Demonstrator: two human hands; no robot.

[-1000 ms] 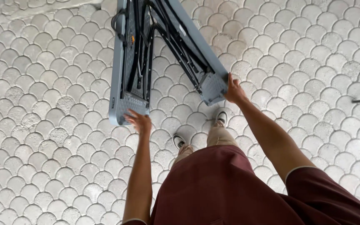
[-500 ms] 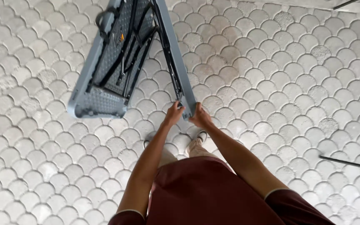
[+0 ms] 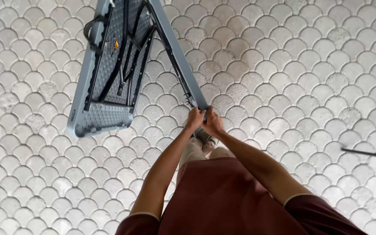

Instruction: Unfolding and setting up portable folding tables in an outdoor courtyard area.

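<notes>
Observed from the head view: a grey folding table (image 3: 109,65), partly unfolded in 2 halves, stands over a floor of white scallop-shaped paving (image 3: 305,65). The left half shows its underside, with black metal legs (image 3: 125,56) folded against it and a black carry handle (image 3: 91,32) at its outer edge. The right half runs as a narrow grey edge down to a corner just above the person's feet.

Left hand (image 3: 195,119): closed around that lower corner of the right half. Right hand (image 3: 214,124): closed on the same corner, touching the left hand. Both arms are extended forward and down from dark red sleeves.

Change against the frame 1 second ago: then the hands were well apart, the left at the bottom corner of the left half, the right at the bottom corner of the right half. Half a second ago both had already met at the right half's corner; they remain there now. The left half hangs free of either hand, and the table sits at a stronger slant across the view, its near left corner further from the feet.

A grey shoe (image 3: 205,137) shows below the hands. A thin dark rod (image 3: 368,153) lies on the paving at the right edge.
</notes>
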